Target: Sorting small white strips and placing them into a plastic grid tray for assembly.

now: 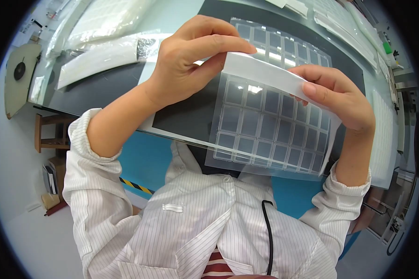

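Observation:
Between my hands a white strip [265, 72], paper-like and slightly curved, stretches across a clear plastic sheet [272, 132] with a grid of rectangular cells. My left hand [191, 58] is closed, thumb and fingers pinching the strip's left end. With thumb on top and fingers behind, my right hand [333, 95] grips the strip toward its right end. The strip's lower right part hangs down beside the sheet's right side. The sheet lies beneath the strip and its near edge reaches past the table edge.
A dark mat [179, 116] covers part of the glass-like table. Bagged white stacks [97, 60] lie at the left, and white sheets [347, 37] at the far right. A wooden stool [53, 132] stands on the floor at left.

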{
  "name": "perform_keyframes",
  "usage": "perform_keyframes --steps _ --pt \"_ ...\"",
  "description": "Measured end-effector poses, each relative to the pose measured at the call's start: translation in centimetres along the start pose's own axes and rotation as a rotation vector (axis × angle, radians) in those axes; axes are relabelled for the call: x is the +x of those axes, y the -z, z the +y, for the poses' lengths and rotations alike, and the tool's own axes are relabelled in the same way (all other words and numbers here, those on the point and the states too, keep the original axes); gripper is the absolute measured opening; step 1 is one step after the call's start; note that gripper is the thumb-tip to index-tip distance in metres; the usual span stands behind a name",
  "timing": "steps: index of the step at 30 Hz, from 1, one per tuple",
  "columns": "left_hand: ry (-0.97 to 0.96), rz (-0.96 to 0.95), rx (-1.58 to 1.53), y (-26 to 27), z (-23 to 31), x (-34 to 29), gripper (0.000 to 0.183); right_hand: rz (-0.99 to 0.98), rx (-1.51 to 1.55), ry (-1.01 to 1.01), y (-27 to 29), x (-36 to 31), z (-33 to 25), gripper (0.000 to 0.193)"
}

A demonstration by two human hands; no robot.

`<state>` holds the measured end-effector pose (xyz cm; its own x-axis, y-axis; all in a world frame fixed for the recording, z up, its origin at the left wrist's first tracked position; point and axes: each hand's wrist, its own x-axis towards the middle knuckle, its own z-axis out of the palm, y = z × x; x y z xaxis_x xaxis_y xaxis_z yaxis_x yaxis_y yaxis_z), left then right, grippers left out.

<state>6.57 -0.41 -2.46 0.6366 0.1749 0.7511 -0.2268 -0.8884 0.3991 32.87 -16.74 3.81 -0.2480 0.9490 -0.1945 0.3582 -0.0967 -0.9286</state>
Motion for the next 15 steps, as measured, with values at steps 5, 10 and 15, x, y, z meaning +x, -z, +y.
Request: perform_keyframes --steps 5,10,15 --pt "-0.008 0.087 -0.020 0.3 -0.4 1.8 0.040 0.071 0.306 0.026 0.2 0.3 0.5 0.047" --pt "0.014 0.064 -0.057 0.0 -0.6 3.2 0.033 0.114 0.449 0.080 -0.1 0.8 1.2 0.050" --pt "0.579 0.041 -0.425 -1.6 -0.1 3.0 0.036 0.366 0.543 0.239 -0.7 1.0 2.0 0.045"
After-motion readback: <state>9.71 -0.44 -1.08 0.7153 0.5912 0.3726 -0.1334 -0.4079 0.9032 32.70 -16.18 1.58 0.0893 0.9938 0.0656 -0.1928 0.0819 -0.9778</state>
